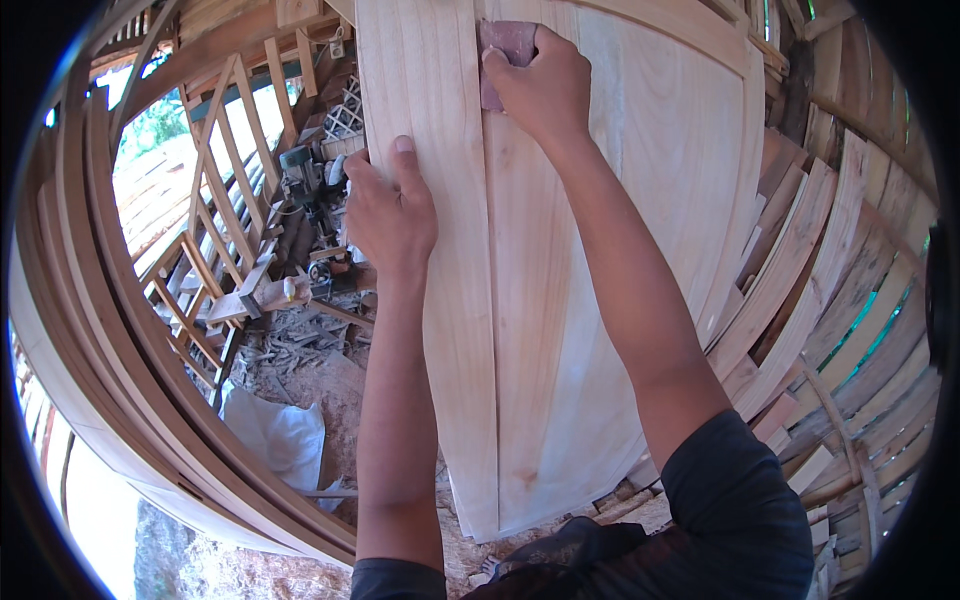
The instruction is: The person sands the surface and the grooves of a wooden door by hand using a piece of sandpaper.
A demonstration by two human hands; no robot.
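- The right hand [548, 88] grasps reddish sandpaper [508, 42], which lies by the seam of the wooden panel [540, 320].
- The left hand [393, 212] grips the panel's left edge.
- Sanding seems in hand; the next stroke calls for even pressure along the seam.

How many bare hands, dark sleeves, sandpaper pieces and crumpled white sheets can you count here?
Bare hands, left hand and right hand: 2
Dark sleeves, left sleeve and right sleeve: 2
Sandpaper piece: 1
Crumpled white sheet: 1
Total: 6
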